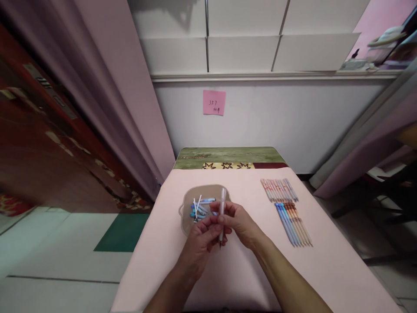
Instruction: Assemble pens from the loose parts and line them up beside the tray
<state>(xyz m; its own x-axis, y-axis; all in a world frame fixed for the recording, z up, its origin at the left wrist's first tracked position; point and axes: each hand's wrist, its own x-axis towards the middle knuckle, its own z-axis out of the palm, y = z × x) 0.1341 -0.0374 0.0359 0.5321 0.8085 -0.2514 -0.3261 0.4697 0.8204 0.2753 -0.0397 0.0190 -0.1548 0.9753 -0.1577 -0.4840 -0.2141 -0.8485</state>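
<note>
Upright between my two hands is a slim, pale, translucent pen [223, 201], its dark tip pointing down. The fingers of my left hand [206, 234] pinch its lower part. My right hand [237, 219] grips it higher up, thumb and fingers closed around the barrel. Just behind the hands sits a grey-beige tray [190, 195] with a small side handle. It holds several blue pen parts [198, 210] and thin white sticks [197, 206], partly covered by my hands.
On the table [260, 269] to the right lie two rows of pens: a pinkish-grey row [279, 190] farther back and a blue-and-brown row [293, 225] nearer. A pink note [214, 103] is stuck on the wall. A purple curtain [124, 87] hangs left.
</note>
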